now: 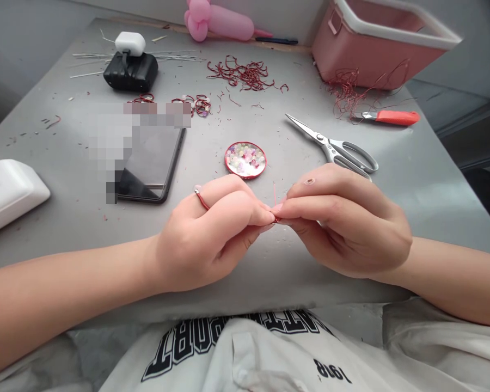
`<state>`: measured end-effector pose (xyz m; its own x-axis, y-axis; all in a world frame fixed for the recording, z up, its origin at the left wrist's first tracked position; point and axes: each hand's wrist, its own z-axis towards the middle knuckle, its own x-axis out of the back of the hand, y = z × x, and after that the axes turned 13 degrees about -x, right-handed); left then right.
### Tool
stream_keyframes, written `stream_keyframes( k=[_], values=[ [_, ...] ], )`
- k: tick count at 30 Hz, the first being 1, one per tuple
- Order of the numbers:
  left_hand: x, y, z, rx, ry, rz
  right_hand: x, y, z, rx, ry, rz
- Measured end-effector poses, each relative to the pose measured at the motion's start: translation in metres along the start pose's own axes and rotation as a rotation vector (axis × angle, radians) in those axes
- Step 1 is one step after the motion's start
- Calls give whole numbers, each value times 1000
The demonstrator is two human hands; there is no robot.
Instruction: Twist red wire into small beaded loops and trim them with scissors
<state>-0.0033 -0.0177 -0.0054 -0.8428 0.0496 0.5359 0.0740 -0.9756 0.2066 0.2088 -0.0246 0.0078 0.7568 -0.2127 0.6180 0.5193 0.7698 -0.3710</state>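
**Both pinches meet on one small red wire piece [276,219]**

The red wire piece sits just right of and below the frame's centre, mostly covered by fingertips. The left hand [212,234] grips it between thumb and forefinger; the right hand [347,223] pinches it from the other side. A thin strand [275,191] stands up where they meet. With so little to hold, uneven pressure or a slipping fingertip could bend the piece wrongly or let it spring away.

Near the centre, the bead dish [248,177] lies just beyond the left knuckles; a careless knock could scatter its beads [245,154]. The scissors [327,145], right of centre, partly behind the right hand, could get nudged.
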Motion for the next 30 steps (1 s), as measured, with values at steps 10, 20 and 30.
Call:
stream_keyframes(
  k=[10, 20, 30],
  values=[
    [-2, -2, -3, 76, -2, -46, 7, 3, 4, -105, -156, 96],
    [-5, 8, 0, 264, -53, -69, 4, 11, 7, -357, -470, 322],
    [-5, 3, 6, 868, 131, -617, -4, 12, 0, -165, 21, 36]
  ],
)
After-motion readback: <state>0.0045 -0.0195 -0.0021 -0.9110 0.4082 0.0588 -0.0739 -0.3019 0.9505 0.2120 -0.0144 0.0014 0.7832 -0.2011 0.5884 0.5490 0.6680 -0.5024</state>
